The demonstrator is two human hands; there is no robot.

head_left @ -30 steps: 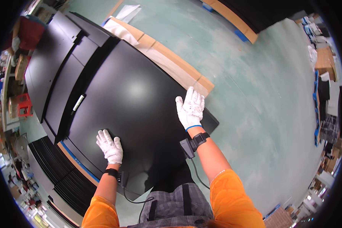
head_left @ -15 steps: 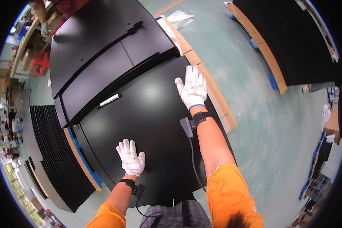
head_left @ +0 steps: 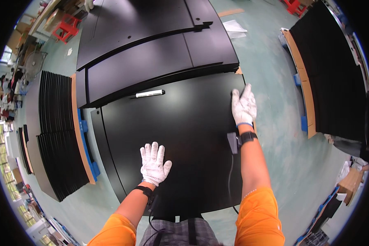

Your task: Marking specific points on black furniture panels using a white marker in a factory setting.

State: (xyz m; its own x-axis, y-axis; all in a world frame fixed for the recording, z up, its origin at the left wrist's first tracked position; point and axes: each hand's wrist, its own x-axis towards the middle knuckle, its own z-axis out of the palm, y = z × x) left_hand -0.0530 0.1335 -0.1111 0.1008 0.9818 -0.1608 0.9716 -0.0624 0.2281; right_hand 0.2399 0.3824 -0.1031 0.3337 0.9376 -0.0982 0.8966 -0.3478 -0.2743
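A large black panel (head_left: 184, 135) lies flat before me, its surface smooth and glossy. My left hand (head_left: 154, 165), in a white knit glove, rests over the panel's near left part with its fingers spread. At the right edge of the panel is my right hand (head_left: 244, 107), gloved alike, thumb held apart from the stretched fingers; it holds nothing. A white marker pen with a black cap (head_left: 149, 94) lies near the panel's far side. Beyond it, more black panels (head_left: 143, 57) lie stacked a little higher.
On the left, a stack of black panels (head_left: 55, 110) stands on a pallet with blue feet. Another black stack (head_left: 328, 78) stands at the right on cardboard. A red stool (head_left: 66, 28) is at the far left. White sheeting (head_left: 235, 28) lies on the green floor.
My view has turned, so the panels look straighter and shifted. The right hand has come lower along the panel's right edge. The left hand stays over the near left part.
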